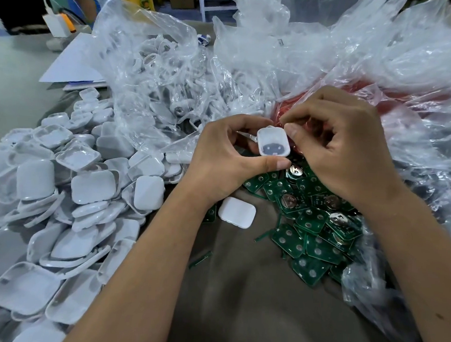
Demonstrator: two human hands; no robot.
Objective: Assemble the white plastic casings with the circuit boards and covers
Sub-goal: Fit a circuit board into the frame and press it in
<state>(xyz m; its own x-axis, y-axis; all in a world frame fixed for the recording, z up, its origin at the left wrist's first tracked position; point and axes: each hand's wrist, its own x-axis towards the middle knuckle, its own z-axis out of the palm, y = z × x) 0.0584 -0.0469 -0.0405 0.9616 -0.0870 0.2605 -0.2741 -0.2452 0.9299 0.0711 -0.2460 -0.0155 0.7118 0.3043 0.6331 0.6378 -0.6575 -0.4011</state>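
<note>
a: where is the casing right now?

b: the white casing [273, 142] is held up between both hands, above the brown cloth [249, 306], its open side toward the camera with a dark shape showing through inside it.

a: and the hands?

b: the left hand [228, 157] pinches it, thumb under the lower edge and fingers curled round the far side. the right hand [346, 150] has its fingers curled in, thumb tip pressed against the casing's right edge.

a: what lies under them?

b: a closed white casing piece [237, 212] rests on the cloth just below the left wrist. beside it, under the right hand, is a heap of green circuit boards [313, 230], some with round silver cells on them.

a: further out?

b: a big pile of white covers [64, 202] spreads to the left. behind the hands sit crumpled clear plastic bags [167, 73], one holding more white parts, and a red bag [358, 92] shows under the clear film at right.
</note>
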